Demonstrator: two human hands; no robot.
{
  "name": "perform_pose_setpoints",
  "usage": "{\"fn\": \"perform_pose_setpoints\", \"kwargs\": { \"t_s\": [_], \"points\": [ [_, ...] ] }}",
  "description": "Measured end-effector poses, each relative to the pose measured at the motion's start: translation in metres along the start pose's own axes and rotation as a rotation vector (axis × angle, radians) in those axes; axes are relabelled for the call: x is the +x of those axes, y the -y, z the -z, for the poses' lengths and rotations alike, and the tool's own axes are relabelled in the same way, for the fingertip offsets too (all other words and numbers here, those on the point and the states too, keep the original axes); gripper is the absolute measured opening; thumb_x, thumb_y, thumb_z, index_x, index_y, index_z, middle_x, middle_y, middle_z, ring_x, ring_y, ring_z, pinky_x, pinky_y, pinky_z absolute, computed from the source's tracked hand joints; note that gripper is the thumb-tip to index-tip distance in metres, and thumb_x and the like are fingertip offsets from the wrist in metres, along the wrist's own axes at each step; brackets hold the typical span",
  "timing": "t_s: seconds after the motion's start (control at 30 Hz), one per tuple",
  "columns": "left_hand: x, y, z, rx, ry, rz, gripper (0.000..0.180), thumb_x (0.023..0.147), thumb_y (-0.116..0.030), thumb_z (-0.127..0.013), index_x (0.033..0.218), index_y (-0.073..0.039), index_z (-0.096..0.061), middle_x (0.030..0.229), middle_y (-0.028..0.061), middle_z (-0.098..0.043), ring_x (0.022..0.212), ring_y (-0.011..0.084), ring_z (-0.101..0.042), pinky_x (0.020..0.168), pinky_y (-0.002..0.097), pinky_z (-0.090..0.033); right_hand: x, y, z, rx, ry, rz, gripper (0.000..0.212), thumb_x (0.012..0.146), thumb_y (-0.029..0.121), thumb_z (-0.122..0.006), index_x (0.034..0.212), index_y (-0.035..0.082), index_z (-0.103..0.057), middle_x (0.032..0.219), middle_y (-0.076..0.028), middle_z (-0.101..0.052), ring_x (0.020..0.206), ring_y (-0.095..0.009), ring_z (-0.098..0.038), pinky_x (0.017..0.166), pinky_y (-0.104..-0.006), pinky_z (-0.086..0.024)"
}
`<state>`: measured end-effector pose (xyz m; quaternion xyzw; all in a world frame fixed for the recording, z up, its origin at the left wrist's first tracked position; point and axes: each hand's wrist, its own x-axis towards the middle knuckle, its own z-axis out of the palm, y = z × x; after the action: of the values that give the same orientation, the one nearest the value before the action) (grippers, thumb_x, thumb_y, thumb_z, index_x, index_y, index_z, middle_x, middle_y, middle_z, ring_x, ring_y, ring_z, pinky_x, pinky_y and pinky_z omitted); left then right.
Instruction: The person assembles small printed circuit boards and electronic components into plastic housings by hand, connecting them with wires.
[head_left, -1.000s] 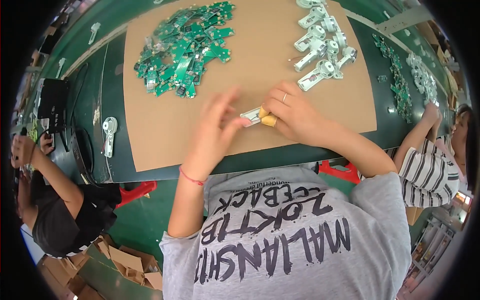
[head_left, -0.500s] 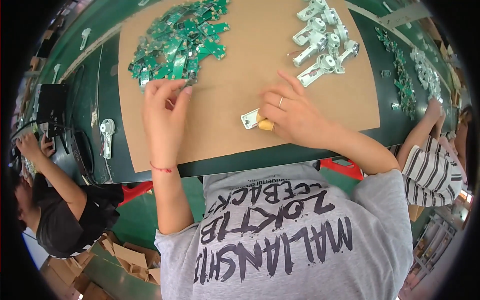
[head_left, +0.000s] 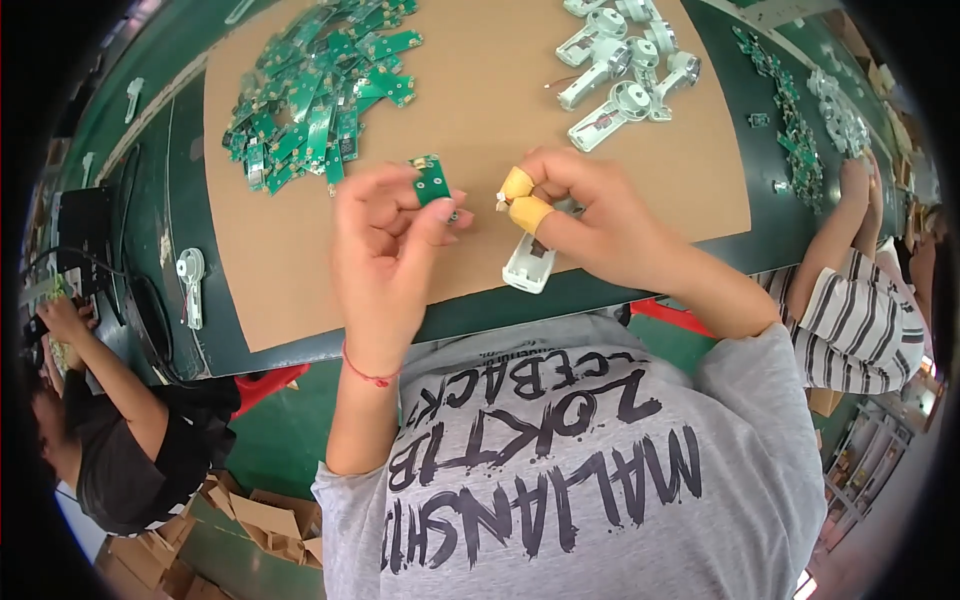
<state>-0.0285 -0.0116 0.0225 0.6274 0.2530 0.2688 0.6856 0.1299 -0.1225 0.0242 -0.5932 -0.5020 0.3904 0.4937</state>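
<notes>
Green circuit board (head_left: 431,182) stands tilted up in your left hand (head_left: 385,230), pinched near its lower end between the thumb and the fingers, with pale pads along its top edge. Your other left fingers curl loosely behind it, over the sheet.

Yellow finger covers (head_left: 530,214) sheathe the thumb and index finger of your right hand (head_left: 595,208). Those two tips press together on a small pale piece (head_left: 502,199), just to the right of the board and apart from it. A white casing (head_left: 528,265) slants down from beneath your right thumb, its rounded end toward you near the table's front edge; your remaining right fingers are hidden, so how they grip it you cannot tell from this angle.

Under your hands lies a brown cardboard sheet (head_left: 470,120) on the dark green table (head_left: 222,340). At its far left you have a loose heap of green boards (head_left: 310,100); at its far right, a cluster of white round-headed parts (head_left: 630,100). One more white part (head_left: 191,285) lies by itself to the left of the sheet. A red bracelet (head_left: 370,378) circles your left wrist. Co-workers sit on both sides, one in black (head_left: 130,450), one in stripes (head_left: 860,340).
</notes>
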Motion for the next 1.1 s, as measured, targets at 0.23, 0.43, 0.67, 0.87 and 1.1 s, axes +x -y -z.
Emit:
{"fn": "perform_pose_setpoints", "kwargs": {
  "t_s": [0.23,0.43,0.67,0.87,1.1],
  "points": [
    [-0.004,-0.009,-0.016,0.479,-0.004,-0.298,0.032,0.081,0.007,-0.053,0.112,0.000,-0.056,0.085,0.0091,-0.060,0.073,0.0139,-0.062,0.063,0.0233,-0.050,0.000,0.026,-0.003,-0.042,-0.051,-0.005,0.011,0.078,0.002,-0.053,0.089,0.000,-0.055,0.064,0.001,-0.053,0.064,-0.004,-0.050,0.057,-0.0196,-0.038],
    [-0.005,-0.010,-0.024,0.582,-0.076,-0.504,0.033,0.078,0.009,-0.053,0.107,-0.002,-0.061,0.084,0.0107,-0.062,0.069,0.0161,-0.061,0.060,0.0258,-0.048,0.004,0.025,-0.010,-0.169,-0.223,0.198,0.011,0.069,0.009,-0.058,0.075,0.006,-0.051,0.057,0.000,-0.054,0.051,-0.015,-0.054,0.071,-0.0284,-0.038],
    [-0.003,-0.009,-0.022,0.584,-0.105,-0.529,0.036,0.076,0.010,-0.054,0.109,-0.002,-0.060,0.085,0.0118,-0.063,0.072,0.0193,-0.062,0.062,0.0267,-0.048,0.004,0.029,-0.011,-0.111,-0.159,0.161,0.010,0.071,0.003,-0.054,0.081,0.001,-0.051,0.066,-0.002,-0.052,0.055,-0.010,-0.051,0.055,-0.0235,-0.041],
    [-0.007,-0.007,-0.023,0.562,-0.125,-0.574,0.036,0.074,0.011,-0.055,0.108,0.000,-0.060,0.091,0.0135,-0.064,0.078,0.0222,-0.063,0.065,0.0275,-0.049,0.003,0.034,-0.016,0.251,-0.107,-0.053,0.005,0.077,0.006,-0.052,0.077,0.002,-0.049,0.058,-0.002,-0.052,0.054,-0.006,-0.053,0.046,-0.0221,-0.039],
    [-0.005,-0.002,-0.020,0.681,-0.147,-0.719,0.041,0.067,0.012,-0.057,0.106,-0.001,-0.061,0.089,0.0124,-0.064,0.073,0.0213,-0.062,0.062,0.0283,-0.047,0.003,0.034,-0.011,0.544,0.044,-0.163,0.005,0.083,0.005,-0.047,0.082,0.001,-0.050,0.059,-0.002,-0.054,0.053,-0.006,-0.051,0.049,-0.0212,-0.042]
  ]
}}
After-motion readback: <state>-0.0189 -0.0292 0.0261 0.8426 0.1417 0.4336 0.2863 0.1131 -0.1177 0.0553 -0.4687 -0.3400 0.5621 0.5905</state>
